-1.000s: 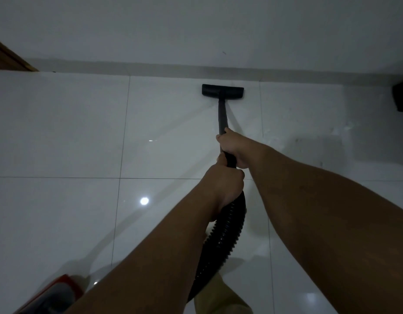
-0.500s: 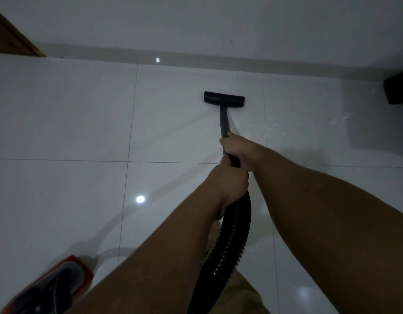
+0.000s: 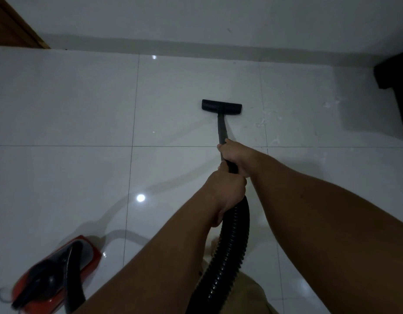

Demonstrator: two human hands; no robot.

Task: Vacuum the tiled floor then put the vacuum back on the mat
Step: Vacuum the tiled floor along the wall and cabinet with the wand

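Note:
A black vacuum wand (image 3: 222, 126) runs forward from my hands to a flat black floor nozzle (image 3: 221, 106) resting on the glossy white tiled floor (image 3: 60, 109). My right hand (image 3: 235, 156) grips the wand higher up. Just behind it, my left hand (image 3: 227, 191) is closed around the wand where the ribbed black hose (image 3: 230, 245) begins. The hose drops down past my leg. The red and black vacuum body (image 3: 57, 275) sits on the tiles at the lower left. No mat is in view.
A white wall with a grey skirting (image 3: 196, 45) runs across the back. A wooden door frame (image 3: 12, 26) shows at the top left. A dark piece of furniture (image 3: 397, 87) stands at the right edge. Pale specks of debris (image 3: 268, 118) lie right of the nozzle.
The nozzle has been drawn back from the skirting toward me across the tile. More of the red vacuum body has come into view at the lower left.

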